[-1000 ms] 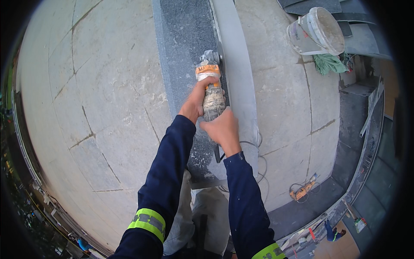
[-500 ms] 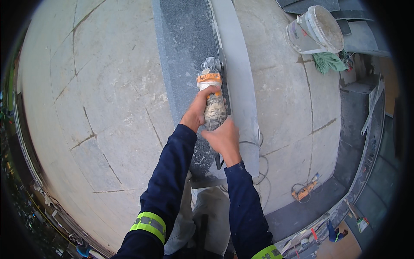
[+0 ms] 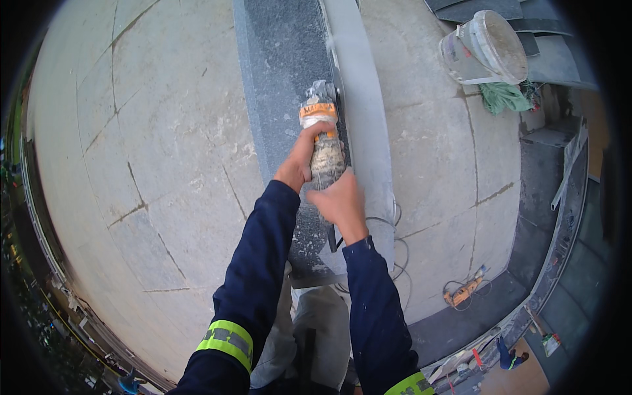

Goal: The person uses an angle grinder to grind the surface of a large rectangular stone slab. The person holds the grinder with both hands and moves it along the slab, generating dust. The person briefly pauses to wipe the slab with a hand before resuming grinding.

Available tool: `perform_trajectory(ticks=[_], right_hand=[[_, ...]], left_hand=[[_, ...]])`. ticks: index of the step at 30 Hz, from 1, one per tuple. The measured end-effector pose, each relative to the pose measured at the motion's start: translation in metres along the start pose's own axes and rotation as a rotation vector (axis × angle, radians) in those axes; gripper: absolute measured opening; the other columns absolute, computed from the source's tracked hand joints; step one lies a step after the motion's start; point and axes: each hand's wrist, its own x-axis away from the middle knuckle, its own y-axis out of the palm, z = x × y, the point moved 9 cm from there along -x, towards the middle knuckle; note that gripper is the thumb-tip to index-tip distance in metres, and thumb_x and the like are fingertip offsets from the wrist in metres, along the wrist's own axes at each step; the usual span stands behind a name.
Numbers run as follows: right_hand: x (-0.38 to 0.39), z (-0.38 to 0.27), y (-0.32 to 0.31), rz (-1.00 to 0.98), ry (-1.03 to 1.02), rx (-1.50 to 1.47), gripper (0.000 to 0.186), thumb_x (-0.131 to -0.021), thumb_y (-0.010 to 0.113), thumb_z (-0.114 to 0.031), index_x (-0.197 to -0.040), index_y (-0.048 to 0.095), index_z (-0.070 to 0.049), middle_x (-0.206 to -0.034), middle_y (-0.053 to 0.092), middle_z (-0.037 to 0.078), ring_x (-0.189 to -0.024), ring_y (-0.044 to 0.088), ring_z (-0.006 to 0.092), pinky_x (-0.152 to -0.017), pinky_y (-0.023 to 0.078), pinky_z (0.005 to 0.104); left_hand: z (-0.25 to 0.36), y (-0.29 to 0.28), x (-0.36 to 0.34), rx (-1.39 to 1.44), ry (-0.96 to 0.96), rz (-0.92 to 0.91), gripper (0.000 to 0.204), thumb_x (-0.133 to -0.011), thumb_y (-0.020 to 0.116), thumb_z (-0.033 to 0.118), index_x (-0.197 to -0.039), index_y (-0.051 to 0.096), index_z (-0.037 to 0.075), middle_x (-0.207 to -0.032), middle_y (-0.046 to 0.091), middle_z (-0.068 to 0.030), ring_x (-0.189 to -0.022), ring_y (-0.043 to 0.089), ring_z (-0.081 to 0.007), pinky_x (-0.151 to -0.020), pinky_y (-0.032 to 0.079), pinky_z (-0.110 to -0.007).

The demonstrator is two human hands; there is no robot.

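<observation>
An angle grinder, crusted with pale dust and banded in orange near its head, lies lengthwise over a dark grey stone slab. My left hand wraps round the front of its body, just behind the orange band. Round the rear of the body closes my right hand, which hides the grip there. The disc stands on edge at the right of the tool head, along the slab's right edge, beside a lighter grey strip. Whether the disc touches the stone I cannot tell.
A grey cable loops on the paved floor right of the slab. Farther right are a dusty white bucket, a green cloth and a second, orange power tool. Dark stone pieces edge the right side. A person is at the lower right.
The grinder and both my hands have slid slightly forward along the slab's edge. My grip is the same.
</observation>
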Motion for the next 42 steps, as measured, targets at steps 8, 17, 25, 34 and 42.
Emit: perform_trajectory(ticks=[8,17,25,34,42], right_hand=[[-0.024,-0.026,-0.007,-0.015,0.047,0.030,0.056,-0.058,0.078,-0.024,-0.098,0.057,0.009,-0.091,0.068,0.026,-0.087,0.069,0.0356,-0.075,0.054,0.0407],[0.017,0.009,-0.003,0.022,0.024,0.022,0.056,-0.059,0.079,-0.023,-0.099,0.055,0.009,-0.089,0.067,0.025,-0.087,0.068,0.0385,-0.075,0.053,0.0415],[-0.014,-0.011,-0.002,-0.009,-0.006,0.012,0.057,-0.059,0.079,-0.025,-0.100,0.058,0.009,-0.093,0.068,0.026,-0.088,0.069,0.0373,-0.076,0.054,0.0405],[-0.017,-0.017,-0.002,-0.044,-0.001,0.032,0.058,-0.059,0.079,-0.025,-0.099,0.058,0.010,-0.094,0.068,0.026,-0.089,0.069,0.0356,-0.075,0.054,0.0395],[0.009,0.006,0.002,-0.017,0.015,0.017,0.055,-0.060,0.079,-0.024,-0.099,0.056,0.009,-0.091,0.068,0.024,-0.087,0.069,0.0362,-0.075,0.054,0.0403]], left_hand=[[0.028,0.002,-0.025,-0.004,0.017,-0.003,0.049,-0.080,0.067,0.032,-0.112,0.050,0.001,-0.082,0.064,-0.0161,-0.066,0.067,-0.0271,-0.061,0.058,-0.041],[-0.017,0.000,0.013,0.019,-0.025,0.036,0.047,-0.079,0.067,0.032,-0.114,0.050,0.004,-0.083,0.063,-0.0154,-0.068,0.067,-0.0274,-0.061,0.058,-0.040],[0.015,0.001,-0.014,-0.016,0.039,-0.009,0.046,-0.079,0.067,0.033,-0.110,0.052,0.002,-0.081,0.064,-0.0159,-0.067,0.067,-0.0274,-0.062,0.058,-0.040],[0.020,0.001,-0.015,-0.010,0.031,0.005,0.050,-0.079,0.068,0.032,-0.114,0.049,0.002,-0.082,0.064,-0.0163,-0.065,0.067,-0.0271,-0.060,0.058,-0.040],[-0.010,-0.001,0.006,0.027,-0.023,0.015,0.049,-0.079,0.068,0.031,-0.114,0.049,0.003,-0.082,0.063,-0.0151,-0.065,0.066,-0.0271,-0.059,0.058,-0.039]])
